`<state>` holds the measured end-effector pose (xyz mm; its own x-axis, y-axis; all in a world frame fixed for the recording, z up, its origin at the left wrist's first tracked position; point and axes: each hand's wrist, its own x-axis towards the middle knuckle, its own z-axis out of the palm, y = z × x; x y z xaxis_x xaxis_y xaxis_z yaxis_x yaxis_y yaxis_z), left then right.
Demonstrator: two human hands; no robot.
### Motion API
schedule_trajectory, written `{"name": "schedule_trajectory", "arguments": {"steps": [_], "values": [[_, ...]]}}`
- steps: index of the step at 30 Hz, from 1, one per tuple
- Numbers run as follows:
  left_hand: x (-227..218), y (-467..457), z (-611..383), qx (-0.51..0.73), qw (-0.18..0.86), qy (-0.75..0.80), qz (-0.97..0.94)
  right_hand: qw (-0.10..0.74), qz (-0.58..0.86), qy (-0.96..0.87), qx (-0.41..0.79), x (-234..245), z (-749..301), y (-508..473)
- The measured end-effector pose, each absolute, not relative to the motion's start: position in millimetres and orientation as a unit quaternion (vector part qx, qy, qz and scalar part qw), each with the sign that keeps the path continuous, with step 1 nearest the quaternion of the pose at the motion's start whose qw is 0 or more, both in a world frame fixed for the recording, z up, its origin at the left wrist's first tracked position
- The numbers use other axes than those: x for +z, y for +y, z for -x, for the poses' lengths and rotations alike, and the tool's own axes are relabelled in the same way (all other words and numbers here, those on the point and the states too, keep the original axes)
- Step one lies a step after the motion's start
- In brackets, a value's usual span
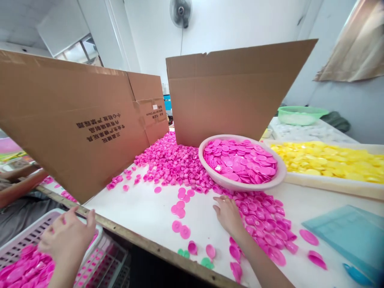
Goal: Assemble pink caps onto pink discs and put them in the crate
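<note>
Left hand (67, 234) spread lower left, right hand (228, 214) loosely open mid-frame, I might topple cups (270, 239) by dragging my forearm (259, 258).

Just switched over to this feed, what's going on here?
Someone is working at a table strewn with pink cups and pink discs. Their left hand is spread above a white basket of pink pieces; their right hand is over the table, beside the cups and in front of a bowl heaped with more discs. No piece shows in either hand. Another person's arm shows at the far left.
</note>
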<state>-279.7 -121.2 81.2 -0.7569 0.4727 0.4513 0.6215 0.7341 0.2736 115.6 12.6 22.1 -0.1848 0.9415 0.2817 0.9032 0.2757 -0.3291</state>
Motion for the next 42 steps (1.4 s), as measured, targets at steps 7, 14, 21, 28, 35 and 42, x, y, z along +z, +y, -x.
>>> {"name": "schedule_trajectory", "arguments": {"steps": [7, 14, 21, 28, 35, 42], "values": [[37, -44, 151, -0.180, 0.022, -0.782, 0.597, 0.120, 0.658, -0.743, -0.043, 8, -124, 18], [1, 6, 100, -0.167, -0.018, -0.766, 0.621, 0.273, 0.570, -0.772, 0.072, 4, -124, 22], [-12, 2, 117, -0.289, -0.087, -0.710, 0.637, 0.296, 0.452, -0.815, 0.208, 0, -89, 6], [-6, 3, 110, -0.460, -0.144, -0.651, 0.586, 0.287, 0.472, -0.812, 0.187, -1, -86, 8], [1, 0, 66, -0.530, -0.414, -0.505, 0.541, 0.361, 0.425, -0.769, 0.312, 11, -93, 15], [-9, 1, 44, -0.485, -0.416, -0.539, 0.548, 0.338, 0.491, -0.676, 0.434, -4, -93, 24]]}}
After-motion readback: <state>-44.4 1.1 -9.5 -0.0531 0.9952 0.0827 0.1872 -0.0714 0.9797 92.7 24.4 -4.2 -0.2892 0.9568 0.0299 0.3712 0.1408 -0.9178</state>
